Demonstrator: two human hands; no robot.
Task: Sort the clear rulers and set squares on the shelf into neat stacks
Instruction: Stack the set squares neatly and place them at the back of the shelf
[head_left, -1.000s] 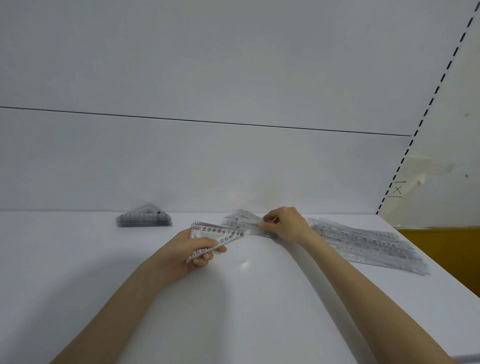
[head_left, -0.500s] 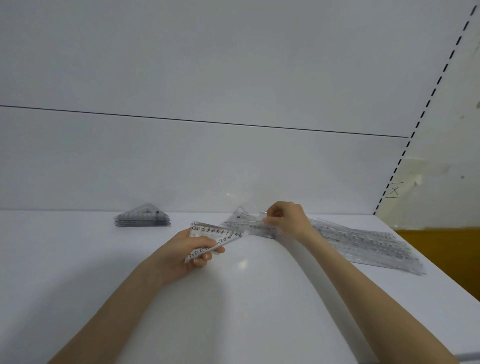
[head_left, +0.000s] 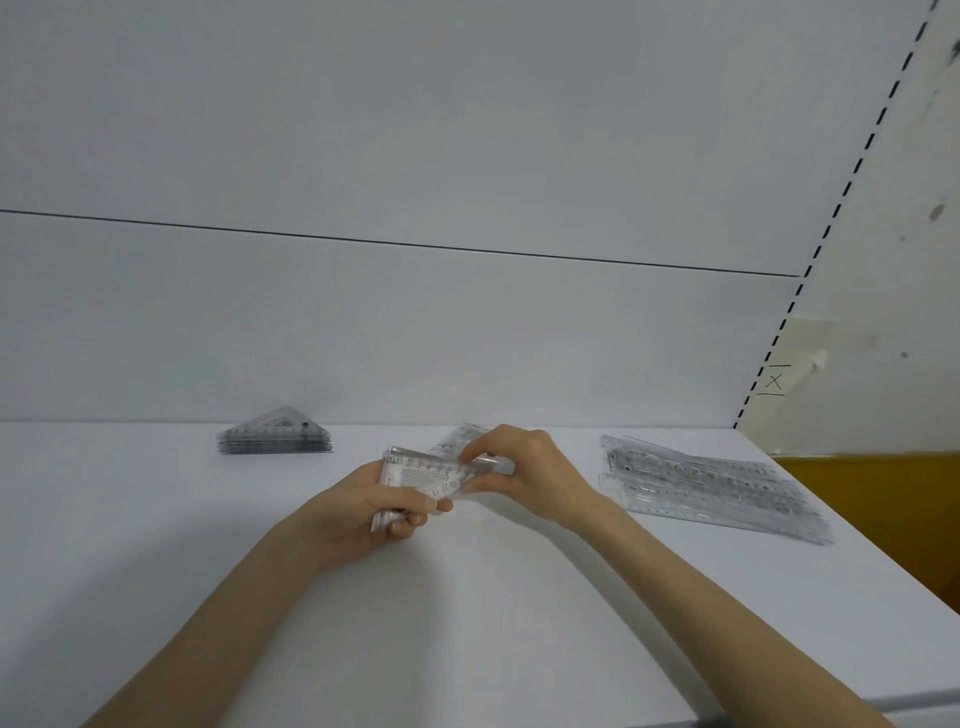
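1. A tidy stack of set squares (head_left: 275, 439) lies flat on the white shelf (head_left: 182, 561), close to the white back panel (head_left: 415, 338). Every place below is told from this stack.
2. Right of the stack and nearer the camera, the left hand (head_left: 363, 512) grips a small bundle of set squares (head_left: 418, 475). Its thumb lies over the top face and its fingers curl underneath.
3. The bundle is held clear of the shelf, tilted, with printed numbers along its upper edge.
4. Further right of the stack, the right hand (head_left: 535, 475) pinches the bundle's far tip between thumb and fingers. Whether it holds one sheet or several cannot be told, as the plastic is clear and blurred.
5. Both hands touch the same bundle, and both forearms reach in from the near edge of the shelf.
6. Some loose clear pieces (head_left: 457, 440) lie flat behind the hands, about as far back as the stack and right of it, partly hidden by the right hand.
7. Well to the right of the stack, past both hands, a pile of rulers (head_left: 701, 486) lies fanned and uneven on the shelf.
8. Beyond that pile, at the far right (off the shelf), stand a black-dashed upright strip (head_left: 852, 182) and a yellow surface (head_left: 883, 514).
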